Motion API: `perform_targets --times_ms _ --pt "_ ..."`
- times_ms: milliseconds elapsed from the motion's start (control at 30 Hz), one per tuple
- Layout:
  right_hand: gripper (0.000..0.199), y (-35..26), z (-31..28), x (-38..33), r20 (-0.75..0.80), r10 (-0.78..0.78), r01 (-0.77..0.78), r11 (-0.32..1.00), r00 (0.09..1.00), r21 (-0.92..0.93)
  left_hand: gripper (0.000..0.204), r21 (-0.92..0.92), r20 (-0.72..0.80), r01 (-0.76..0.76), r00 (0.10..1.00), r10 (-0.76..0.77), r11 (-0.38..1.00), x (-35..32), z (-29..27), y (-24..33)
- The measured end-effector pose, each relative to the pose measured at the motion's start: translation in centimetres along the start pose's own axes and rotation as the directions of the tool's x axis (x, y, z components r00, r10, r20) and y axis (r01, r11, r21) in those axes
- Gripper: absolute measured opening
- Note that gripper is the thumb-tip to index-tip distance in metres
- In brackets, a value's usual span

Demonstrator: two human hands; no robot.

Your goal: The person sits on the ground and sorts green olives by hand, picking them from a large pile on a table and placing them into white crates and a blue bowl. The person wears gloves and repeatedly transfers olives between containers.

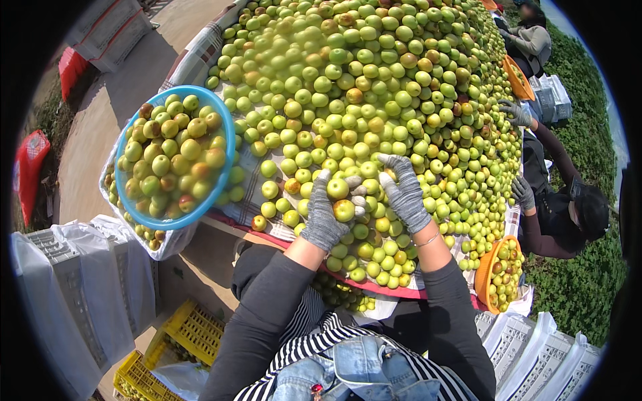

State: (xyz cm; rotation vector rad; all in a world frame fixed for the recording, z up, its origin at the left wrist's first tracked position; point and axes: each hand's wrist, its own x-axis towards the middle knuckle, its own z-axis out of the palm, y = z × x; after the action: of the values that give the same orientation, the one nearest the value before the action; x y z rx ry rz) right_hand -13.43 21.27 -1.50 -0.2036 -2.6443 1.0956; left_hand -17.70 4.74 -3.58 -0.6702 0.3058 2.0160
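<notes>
A big heap of round yellow-green jujubes (pixel 401 87), some blushed reddish brown, covers the table in front of me. My left hand (pixel 326 214), in a grey knit glove with pale fingertips, curls palm up around a couple of jujubes (pixel 341 200) at the near side of the heap. Just to its right, my right hand (pixel 405 194) wears a matching glove. Its fingers are apart and touch the fruit of the heap, with nothing gripped. At the left stands a blue basin (pixel 232 144) full of jujubes, many with brown patches.
Below the blue basin sits a white-lined crate (pixel 170 247). An orange basket (pixel 483 277) of fruit is at the table's right edge. Co-workers (pixel 568 214) stand along the right side. Grey crates (pixel 63 250) and yellow crates (pixel 194 327) are stacked at lower left.
</notes>
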Motion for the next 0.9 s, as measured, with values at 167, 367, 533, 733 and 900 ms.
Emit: perform_targets --times_ms 167,367,533,733,900 --pt "0.039 -3.3 -1.6 -1.5 0.128 -0.003 -0.034 0.957 0.992 0.287 0.060 -0.052 0.235 0.153 0.962 -0.136 0.987 -0.6 0.4 -1.6" --pt "0.038 -0.1 1.2 6.4 0.131 -0.182 0.201 0.968 0.975 -0.152 0.064 -0.010 0.388 0.063 0.920 -0.054 0.998 -0.8 0.8 -0.8" --pt "0.035 1.7 4.5 7.8 0.232 -0.023 0.176 0.725 0.972 -0.666 0.058 -0.038 0.187 -0.050 0.981 0.056 0.998 -0.8 0.5 0.0" --pt "0.025 1.9 2.2 2.0 0.118 -0.109 0.159 0.780 0.987 -0.605 0.055 -0.107 -0.030 -0.355 0.935 0.354 0.929 -0.4 0.5 1.7" --pt "0.034 2.1 -0.2 -4.6 0.087 -0.158 0.178 0.767 0.984 -0.616 0.050 -0.098 -0.039 -0.411 0.912 0.409 0.906 -0.2 0.7 1.6"
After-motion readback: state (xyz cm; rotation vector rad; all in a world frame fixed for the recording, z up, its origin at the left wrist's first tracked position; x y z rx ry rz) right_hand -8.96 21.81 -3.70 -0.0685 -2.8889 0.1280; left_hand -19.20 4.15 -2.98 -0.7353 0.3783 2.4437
